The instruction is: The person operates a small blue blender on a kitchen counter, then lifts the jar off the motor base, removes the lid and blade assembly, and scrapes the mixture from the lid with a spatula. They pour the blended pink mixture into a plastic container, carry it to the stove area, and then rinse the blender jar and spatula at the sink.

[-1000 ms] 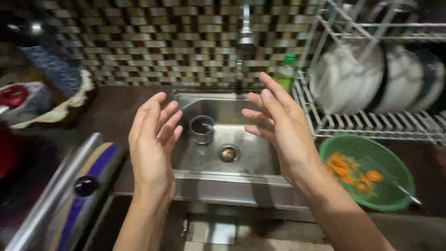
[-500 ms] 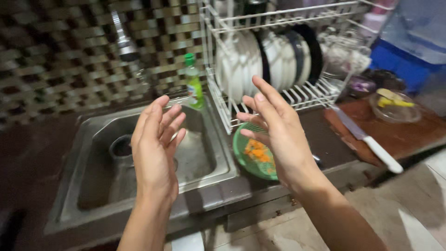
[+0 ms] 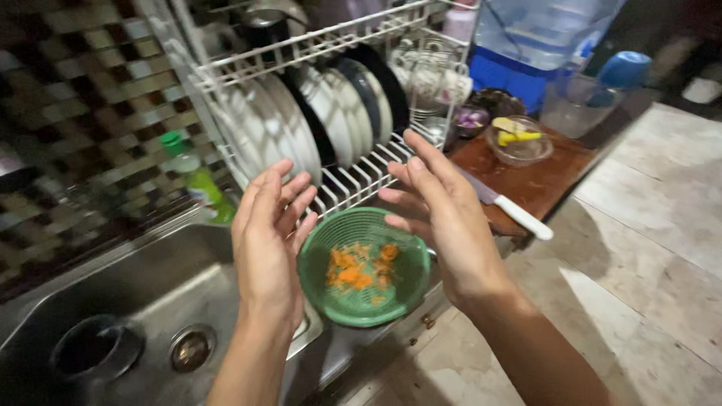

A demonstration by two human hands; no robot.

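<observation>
My left hand (image 3: 268, 242) and my right hand (image 3: 438, 213) are raised side by side, palms facing each other, fingers spread, holding nothing. Between and below them sits a green plastic strainer basket (image 3: 323, 289) with orange vegetable pieces (image 3: 355, 268) in it, on the counter beside the steel sink (image 3: 113, 289). Neither hand touches the basket.
A white wire dish rack (image 3: 338, 180) with upright plates stands behind the basket. A green-capped bottle (image 3: 197, 179) stands by the tiled wall. On the right lie a wooden cutting board (image 3: 538, 184), a white-handled knife (image 3: 509, 205), a glass bowl (image 3: 519, 140) and a blue water jug (image 3: 541, 34). A metal cup (image 3: 94, 349) sits in the sink.
The view has swung to the right: the sink slid left, and the green basket now lies between my hands. The hands keep the same open pose.
</observation>
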